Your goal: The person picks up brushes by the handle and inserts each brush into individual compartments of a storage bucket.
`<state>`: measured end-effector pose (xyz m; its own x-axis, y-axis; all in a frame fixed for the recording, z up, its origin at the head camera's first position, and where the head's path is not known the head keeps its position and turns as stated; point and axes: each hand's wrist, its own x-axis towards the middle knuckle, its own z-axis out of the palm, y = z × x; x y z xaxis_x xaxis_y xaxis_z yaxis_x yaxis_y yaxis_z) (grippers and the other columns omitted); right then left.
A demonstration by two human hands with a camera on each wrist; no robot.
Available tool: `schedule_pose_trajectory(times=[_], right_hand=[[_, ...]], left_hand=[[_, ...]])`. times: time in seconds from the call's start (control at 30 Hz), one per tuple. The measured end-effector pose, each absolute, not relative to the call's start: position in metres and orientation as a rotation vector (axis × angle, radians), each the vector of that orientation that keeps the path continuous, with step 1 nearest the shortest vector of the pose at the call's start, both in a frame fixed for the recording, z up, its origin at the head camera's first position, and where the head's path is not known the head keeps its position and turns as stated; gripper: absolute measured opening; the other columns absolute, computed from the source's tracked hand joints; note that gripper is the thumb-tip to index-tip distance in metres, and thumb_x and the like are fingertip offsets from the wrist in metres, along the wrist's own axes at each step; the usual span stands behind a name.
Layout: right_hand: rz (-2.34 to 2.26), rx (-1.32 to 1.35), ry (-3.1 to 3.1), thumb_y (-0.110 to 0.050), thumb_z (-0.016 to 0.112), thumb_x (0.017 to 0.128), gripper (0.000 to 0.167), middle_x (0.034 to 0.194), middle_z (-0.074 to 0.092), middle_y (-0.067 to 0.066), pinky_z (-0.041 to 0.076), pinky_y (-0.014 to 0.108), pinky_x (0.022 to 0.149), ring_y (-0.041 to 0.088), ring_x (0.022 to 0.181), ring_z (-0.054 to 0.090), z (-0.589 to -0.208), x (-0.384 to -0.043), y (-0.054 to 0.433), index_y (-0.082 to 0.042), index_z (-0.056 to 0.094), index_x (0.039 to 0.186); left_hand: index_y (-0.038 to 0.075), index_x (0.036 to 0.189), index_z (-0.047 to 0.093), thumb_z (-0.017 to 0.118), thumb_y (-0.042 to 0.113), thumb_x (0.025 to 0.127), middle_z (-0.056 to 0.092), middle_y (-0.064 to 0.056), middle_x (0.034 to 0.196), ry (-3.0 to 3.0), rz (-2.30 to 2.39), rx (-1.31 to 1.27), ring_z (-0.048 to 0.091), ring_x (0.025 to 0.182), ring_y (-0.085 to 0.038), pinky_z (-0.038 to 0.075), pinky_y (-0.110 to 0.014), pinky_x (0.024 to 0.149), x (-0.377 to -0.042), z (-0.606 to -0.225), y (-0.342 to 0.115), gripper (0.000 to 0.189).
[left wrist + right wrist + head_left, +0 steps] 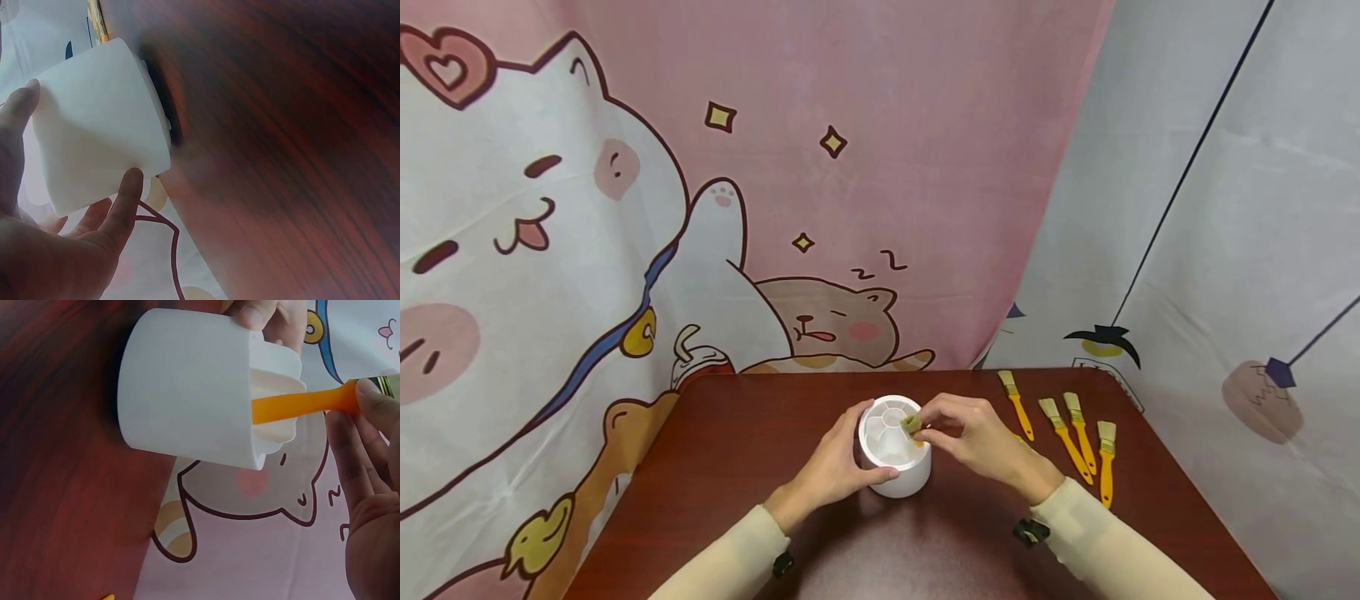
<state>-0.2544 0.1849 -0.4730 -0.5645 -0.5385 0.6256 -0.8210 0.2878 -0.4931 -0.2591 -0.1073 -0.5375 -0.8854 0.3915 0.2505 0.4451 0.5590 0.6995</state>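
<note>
A round white holder point(901, 482) with several inner compartments stands on the table. My left hand point(838, 458) grips its left side, thumb at the front; the left wrist view shows the fingers spread around the white wall point(100, 119). Above the opening, my right hand point(973, 433) pinches a paintbrush point(912, 423) near its ferrule, bristles up. In the right wrist view the orange handle point(300, 405) points down into a compartment at the holder's rim, its lower end hidden inside.
On the right of the dark red table point(745, 450) lie several more paintbrushes, among them one at the back point(1017, 406) and one at the far right point(1107, 462). Another yellow piece point(1021, 438) shows partly behind my right hand. Printed cloth point(925, 167) hangs behind the table.
</note>
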Motion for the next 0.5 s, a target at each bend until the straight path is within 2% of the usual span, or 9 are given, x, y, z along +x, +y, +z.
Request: schedule_pose_trajectory(times=[0.3, 0.5], right_hand=[[1.064, 1.260, -2.258, -0.005, 0.095, 0.096, 0.029, 0.112, 0.083, -0.008, 0.072, 0.040, 0.083, 0.007, 0.099, 0.082, -0.481, -0.260, 0.191, -0.021, 0.081, 0.115], [0.988, 1.232, -2.344, -0.010, 0.098, 0.094, 0.030, 0.113, 0.084, -0.013, 0.069, 0.026, 0.089, 0.006, 0.100, 0.081, -0.487, -0.260, 0.194, -0.023, 0.082, 0.115]], left_hand=[[0.010, 0.178, 0.038, 0.107, 0.052, 0.083, 0.062, -0.014, 0.163, -2.717, -1.256, -0.731, 0.068, 0.145, -0.030, 0.058, -0.057, 0.120, -0.259, -0.537, -0.107, 0.125], [0.011, 0.178, 0.038, 0.107, 0.050, 0.083, 0.062, -0.014, 0.163, -2.721, -1.265, -0.731, 0.068, 0.144, -0.030, 0.058, -0.057, 0.119, -0.259, -0.537, -0.107, 0.123]])
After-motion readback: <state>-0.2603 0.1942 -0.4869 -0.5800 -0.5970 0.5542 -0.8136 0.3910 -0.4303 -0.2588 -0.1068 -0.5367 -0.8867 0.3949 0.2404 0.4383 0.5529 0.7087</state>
